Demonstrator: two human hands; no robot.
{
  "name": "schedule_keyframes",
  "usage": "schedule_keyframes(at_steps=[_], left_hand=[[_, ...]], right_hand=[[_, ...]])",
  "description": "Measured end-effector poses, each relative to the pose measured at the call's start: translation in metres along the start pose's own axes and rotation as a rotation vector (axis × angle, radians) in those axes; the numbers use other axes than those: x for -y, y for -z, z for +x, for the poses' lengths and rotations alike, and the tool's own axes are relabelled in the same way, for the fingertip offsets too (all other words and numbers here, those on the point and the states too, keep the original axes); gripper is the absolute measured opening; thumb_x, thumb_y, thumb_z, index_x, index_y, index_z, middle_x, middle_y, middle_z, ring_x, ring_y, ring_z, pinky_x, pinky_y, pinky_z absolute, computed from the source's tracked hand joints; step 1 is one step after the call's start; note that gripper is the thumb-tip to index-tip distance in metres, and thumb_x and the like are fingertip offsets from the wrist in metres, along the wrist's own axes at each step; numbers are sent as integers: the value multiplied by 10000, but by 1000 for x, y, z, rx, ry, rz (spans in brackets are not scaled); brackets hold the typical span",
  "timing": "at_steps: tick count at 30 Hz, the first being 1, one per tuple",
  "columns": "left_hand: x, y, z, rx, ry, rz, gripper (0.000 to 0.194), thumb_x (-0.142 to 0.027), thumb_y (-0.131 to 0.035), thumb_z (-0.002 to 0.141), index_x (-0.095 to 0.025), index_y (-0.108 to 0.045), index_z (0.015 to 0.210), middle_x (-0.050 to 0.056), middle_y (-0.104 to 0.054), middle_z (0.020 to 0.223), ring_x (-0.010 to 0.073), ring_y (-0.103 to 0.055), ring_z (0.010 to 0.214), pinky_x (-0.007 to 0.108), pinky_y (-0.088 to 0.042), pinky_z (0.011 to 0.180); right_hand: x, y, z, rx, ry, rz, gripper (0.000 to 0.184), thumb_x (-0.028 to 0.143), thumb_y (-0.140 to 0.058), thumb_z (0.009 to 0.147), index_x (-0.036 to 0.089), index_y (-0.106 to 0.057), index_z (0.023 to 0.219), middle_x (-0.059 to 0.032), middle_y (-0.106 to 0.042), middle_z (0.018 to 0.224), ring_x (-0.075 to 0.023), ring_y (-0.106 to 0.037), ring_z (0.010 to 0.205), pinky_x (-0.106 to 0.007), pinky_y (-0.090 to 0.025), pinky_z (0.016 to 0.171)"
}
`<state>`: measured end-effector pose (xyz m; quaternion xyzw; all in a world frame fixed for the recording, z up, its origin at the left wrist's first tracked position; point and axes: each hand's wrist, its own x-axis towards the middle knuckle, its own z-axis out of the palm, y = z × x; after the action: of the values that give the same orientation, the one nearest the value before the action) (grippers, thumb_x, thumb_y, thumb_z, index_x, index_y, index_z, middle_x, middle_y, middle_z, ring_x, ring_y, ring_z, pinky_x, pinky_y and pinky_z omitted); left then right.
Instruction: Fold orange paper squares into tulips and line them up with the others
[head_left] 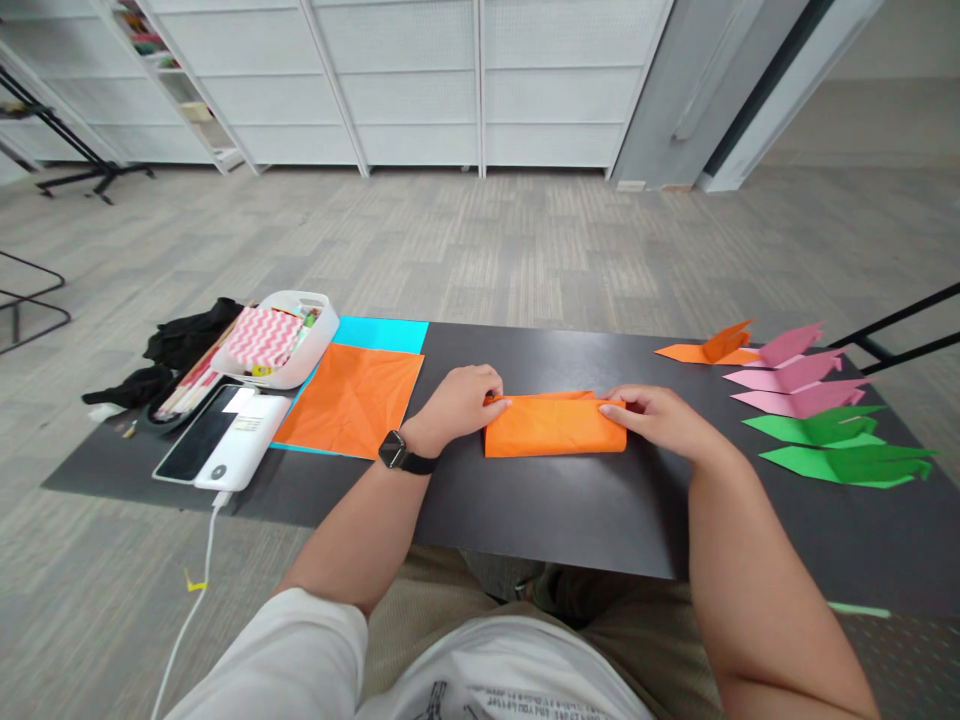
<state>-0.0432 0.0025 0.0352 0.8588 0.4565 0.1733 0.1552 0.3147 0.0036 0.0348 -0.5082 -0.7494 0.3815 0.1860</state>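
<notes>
We had the folded orange paper (pixel 555 428) on the table (pixel 525 510), in front of our body and between our hands. Our left hand (pixel 461 405) had its grip pinched on the paper's far left corner, thumb on top, and our right hand (pixel 652 415) had its grip pinched on the far right corner in the same way. The paper had been doubled over into a wide strip, with a second layer peeking out along the far edge. The near edge looked soft and rounded, so we judged that fold not yet pressed flat, and the piece as a whole at an early stage, with most of its shaping left.

To our right, six folded shapes looked finished: one orange paper bird (pixel 724 345), three pink paper birds (pixel 795 377) and two green paper birds (pixel 844 463), set in a slanting row. To our left, a flat orange sheet (pixel 356 400) lay unfolded over a blue sheet (pixel 386 335); we could not tell how many sheets were underneath.
</notes>
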Motion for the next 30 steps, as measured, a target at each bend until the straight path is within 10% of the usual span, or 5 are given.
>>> schedule_keyframes(at_steps=[9,17,30], left_hand=[[-12,7,-7,31,119,200,69,-249,-681,947,-194,-705,912,79,-718,1082,258,-661,999,415,-553,919],[-59,-16,-15,-42,-314,93,272,-237,-517,1079,-209,-650,1315,104,-656,1413,255,-588,1338,466,-442,1240],[-60,-40,-20,79,-250,107,544,-301,-635,1023,-234,-521,1551,127,-445,1702,325,-364,1614,536,-261,1357]], right_hand=[[6,-14,7,-103,-19,-332,337,525,-582,953,247,-695,802,-47,-740,813,-218,-621,739,-342,-419,691],[9,-20,11,-145,-65,-415,336,509,-592,930,243,-630,729,-44,-711,793,-216,-609,743,-347,-376,681],[10,-23,10,-219,-87,-404,346,553,-599,921,262,-699,763,-62,-773,871,-248,-656,767,-375,-431,703]])
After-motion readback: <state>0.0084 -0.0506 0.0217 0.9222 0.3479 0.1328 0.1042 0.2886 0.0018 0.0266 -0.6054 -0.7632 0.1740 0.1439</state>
